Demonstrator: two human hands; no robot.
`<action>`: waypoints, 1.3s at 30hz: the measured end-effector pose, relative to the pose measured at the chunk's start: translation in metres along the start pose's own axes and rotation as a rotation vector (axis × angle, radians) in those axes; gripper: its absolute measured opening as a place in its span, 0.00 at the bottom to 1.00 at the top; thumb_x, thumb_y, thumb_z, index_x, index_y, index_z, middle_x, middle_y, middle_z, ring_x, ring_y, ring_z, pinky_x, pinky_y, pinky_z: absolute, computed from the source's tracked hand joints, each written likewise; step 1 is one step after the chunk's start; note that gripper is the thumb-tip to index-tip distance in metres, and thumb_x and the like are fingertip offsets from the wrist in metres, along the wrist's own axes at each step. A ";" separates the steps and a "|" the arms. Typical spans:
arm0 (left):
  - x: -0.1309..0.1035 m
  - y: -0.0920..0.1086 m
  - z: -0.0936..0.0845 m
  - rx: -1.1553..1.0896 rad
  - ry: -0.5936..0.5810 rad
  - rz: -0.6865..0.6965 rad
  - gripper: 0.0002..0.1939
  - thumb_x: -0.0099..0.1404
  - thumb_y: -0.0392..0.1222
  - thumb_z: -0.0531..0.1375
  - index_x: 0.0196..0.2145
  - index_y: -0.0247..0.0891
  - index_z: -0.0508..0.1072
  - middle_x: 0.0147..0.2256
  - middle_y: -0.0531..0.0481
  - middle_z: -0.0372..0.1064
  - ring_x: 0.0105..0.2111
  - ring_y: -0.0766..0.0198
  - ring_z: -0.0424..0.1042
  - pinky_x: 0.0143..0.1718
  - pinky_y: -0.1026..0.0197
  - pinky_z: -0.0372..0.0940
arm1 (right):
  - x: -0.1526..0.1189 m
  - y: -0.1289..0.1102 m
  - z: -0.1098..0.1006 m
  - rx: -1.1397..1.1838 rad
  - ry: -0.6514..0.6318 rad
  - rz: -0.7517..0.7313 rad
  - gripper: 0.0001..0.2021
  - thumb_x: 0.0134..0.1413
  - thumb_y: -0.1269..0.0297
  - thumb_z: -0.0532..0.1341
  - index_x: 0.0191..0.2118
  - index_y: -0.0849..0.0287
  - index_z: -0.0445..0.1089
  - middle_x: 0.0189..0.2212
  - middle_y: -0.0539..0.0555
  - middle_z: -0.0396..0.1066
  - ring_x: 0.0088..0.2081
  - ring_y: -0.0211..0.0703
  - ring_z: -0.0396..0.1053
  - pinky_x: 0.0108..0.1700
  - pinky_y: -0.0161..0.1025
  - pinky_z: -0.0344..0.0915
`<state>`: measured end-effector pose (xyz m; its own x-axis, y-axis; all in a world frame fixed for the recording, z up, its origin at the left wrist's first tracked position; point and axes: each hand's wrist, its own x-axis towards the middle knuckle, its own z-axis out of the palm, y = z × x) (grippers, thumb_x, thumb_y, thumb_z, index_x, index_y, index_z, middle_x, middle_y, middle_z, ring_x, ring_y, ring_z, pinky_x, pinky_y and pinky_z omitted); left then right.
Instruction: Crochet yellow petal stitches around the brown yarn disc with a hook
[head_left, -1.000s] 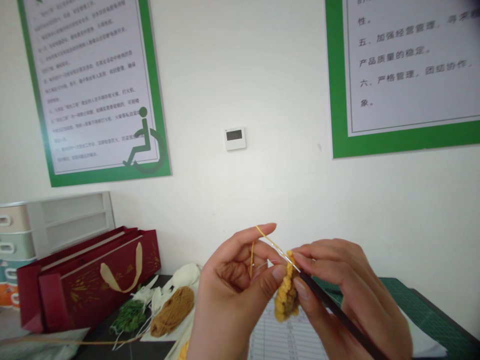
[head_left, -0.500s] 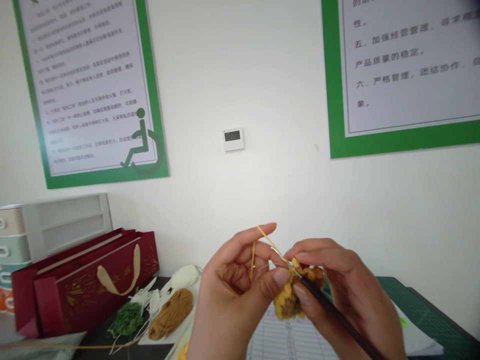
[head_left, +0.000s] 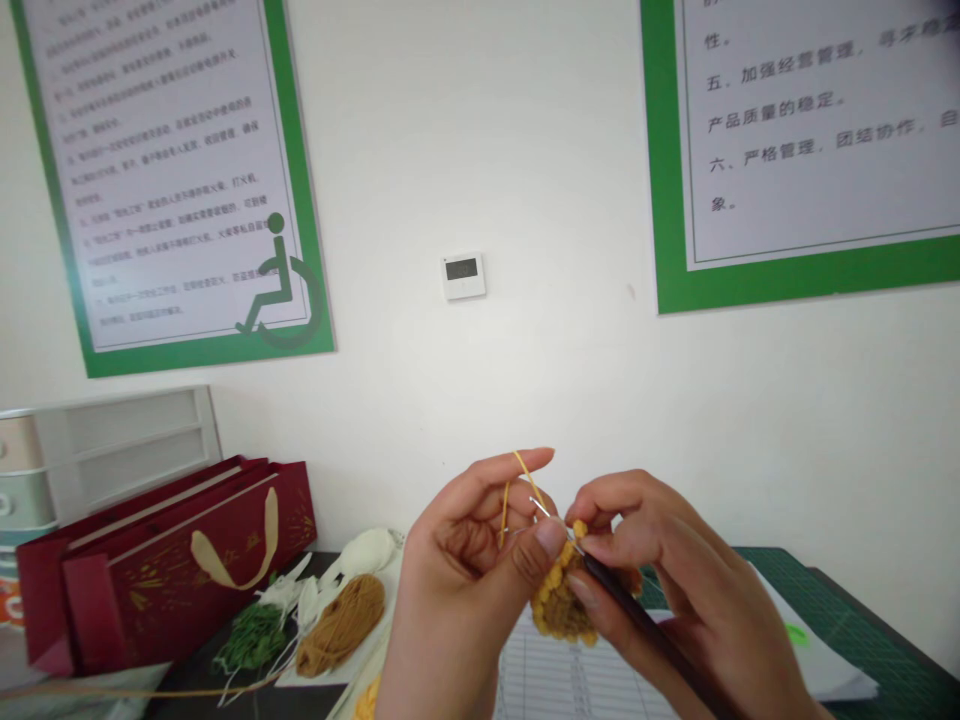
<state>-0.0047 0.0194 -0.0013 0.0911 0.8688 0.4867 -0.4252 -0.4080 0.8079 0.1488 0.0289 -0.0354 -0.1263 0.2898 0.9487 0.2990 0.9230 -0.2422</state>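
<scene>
In the head view, my left hand (head_left: 480, 560) pinches a small yellow and brown crochet piece (head_left: 559, 605) between thumb and fingers. A strand of yellow yarn (head_left: 527, 470) loops over its raised index finger and runs down to the work. My right hand (head_left: 667, 570) grips a crochet hook (head_left: 637, 615) with a dark handle and a silver tip. The hook's tip pokes out past my left thumb, close to the yarn. My right fingers also touch the upper edge of the piece, and part of it is hidden behind both hands.
Brown yarn (head_left: 341, 625), white yarn (head_left: 367, 553) and green yarn (head_left: 253, 637) lie at left beside a dark red gift bag (head_left: 172, 580). Behind it stands a drawer unit (head_left: 127, 440). Printed sheets (head_left: 577, 680) and a green cutting mat (head_left: 885, 640) lie below and right.
My right hand and the hook have shifted slightly left. The crochet piece has tilted and moved a little left and down, and the hook's tip sits lower and further left.
</scene>
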 end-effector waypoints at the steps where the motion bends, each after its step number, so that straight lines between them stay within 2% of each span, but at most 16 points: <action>1: 0.000 0.000 -0.001 -0.015 0.001 0.000 0.17 0.56 0.35 0.74 0.44 0.42 0.83 0.29 0.53 0.72 0.28 0.71 0.68 0.30 0.71 0.65 | 0.001 0.001 -0.004 0.017 -0.040 0.015 0.13 0.55 0.76 0.65 0.41 0.50 0.65 0.39 0.50 0.73 0.33 0.38 0.75 0.31 0.31 0.73; 5: 0.003 0.003 -0.006 -0.083 -0.031 -0.043 0.15 0.57 0.34 0.73 0.43 0.42 0.83 0.28 0.53 0.69 0.26 0.72 0.64 0.29 0.71 0.62 | 0.002 0.004 -0.016 0.125 -0.209 0.166 0.20 0.57 0.74 0.66 0.52 0.46 0.67 0.43 0.51 0.77 0.46 0.43 0.79 0.46 0.35 0.78; 7: 0.004 0.004 -0.008 -0.094 -0.076 -0.068 0.13 0.57 0.34 0.73 0.42 0.42 0.83 0.27 0.54 0.68 0.25 0.73 0.61 0.26 0.72 0.57 | 0.001 0.004 -0.020 0.139 -0.245 0.203 0.20 0.60 0.74 0.64 0.53 0.45 0.67 0.45 0.51 0.78 0.48 0.43 0.79 0.48 0.35 0.77; 13: 0.004 0.003 -0.008 -0.097 -0.117 -0.093 0.12 0.57 0.34 0.73 0.40 0.41 0.84 0.28 0.53 0.67 0.25 0.73 0.59 0.26 0.71 0.54 | 0.001 0.001 -0.023 0.242 -0.282 0.310 0.08 0.64 0.68 0.61 0.47 0.48 0.69 0.39 0.52 0.78 0.43 0.43 0.80 0.41 0.36 0.78; 16: 0.003 0.003 -0.007 -0.105 -0.100 -0.094 0.13 0.55 0.35 0.74 0.40 0.43 0.83 0.28 0.54 0.67 0.25 0.73 0.59 0.26 0.70 0.54 | 0.002 0.000 -0.025 0.327 -0.310 0.344 0.06 0.67 0.65 0.60 0.47 0.48 0.70 0.38 0.51 0.76 0.40 0.41 0.78 0.41 0.36 0.77; 20: 0.002 0.003 -0.009 -0.128 -0.151 -0.118 0.11 0.58 0.35 0.73 0.40 0.44 0.83 0.28 0.53 0.69 0.27 0.72 0.62 0.28 0.69 0.57 | 0.002 0.002 -0.026 0.464 -0.309 0.390 0.06 0.68 0.61 0.59 0.45 0.50 0.73 0.35 0.50 0.74 0.37 0.38 0.74 0.38 0.33 0.73; 24: 0.003 -0.001 -0.011 -0.132 -0.273 -0.079 0.11 0.59 0.33 0.72 0.40 0.44 0.84 0.28 0.53 0.70 0.28 0.71 0.65 0.31 0.69 0.61 | 0.003 0.009 -0.021 0.695 -0.261 0.585 0.10 0.62 0.55 0.66 0.35 0.55 0.73 0.28 0.49 0.70 0.30 0.36 0.67 0.33 0.33 0.65; 28: 0.006 -0.004 -0.013 -0.136 -0.351 -0.081 0.10 0.60 0.31 0.71 0.38 0.43 0.84 0.28 0.53 0.72 0.28 0.72 0.68 0.32 0.69 0.62 | 0.003 0.016 -0.019 0.900 -0.363 0.626 0.10 0.57 0.57 0.70 0.34 0.57 0.74 0.35 0.51 0.71 0.33 0.36 0.67 0.36 0.35 0.63; 30: 0.007 -0.005 -0.013 -0.139 -0.372 -0.089 0.10 0.60 0.30 0.71 0.38 0.43 0.84 0.27 0.54 0.71 0.28 0.72 0.68 0.31 0.70 0.62 | 0.002 0.016 -0.020 0.915 -0.399 0.637 0.09 0.58 0.58 0.70 0.35 0.57 0.74 0.35 0.50 0.71 0.34 0.35 0.67 0.36 0.34 0.62; 34: 0.008 -0.005 -0.015 -0.165 -0.411 -0.103 0.11 0.61 0.31 0.71 0.39 0.44 0.84 0.28 0.55 0.70 0.29 0.72 0.68 0.33 0.70 0.63 | 0.003 0.010 -0.024 0.871 -0.346 0.591 0.07 0.60 0.61 0.69 0.35 0.56 0.73 0.34 0.50 0.70 0.39 0.38 0.69 0.42 0.36 0.63; 39: 0.008 -0.005 -0.014 -0.185 -0.413 -0.097 0.10 0.62 0.30 0.69 0.39 0.43 0.84 0.30 0.52 0.75 0.31 0.70 0.72 0.35 0.68 0.66 | 0.004 0.008 -0.017 0.890 -0.326 0.666 0.12 0.60 0.56 0.69 0.33 0.58 0.69 0.32 0.48 0.68 0.33 0.34 0.62 0.35 0.33 0.58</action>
<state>-0.0143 0.0316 -0.0058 0.4738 0.7003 0.5340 -0.5475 -0.2407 0.8014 0.1670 0.0331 -0.0302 -0.4710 0.7172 0.5136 -0.3568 0.3776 -0.8545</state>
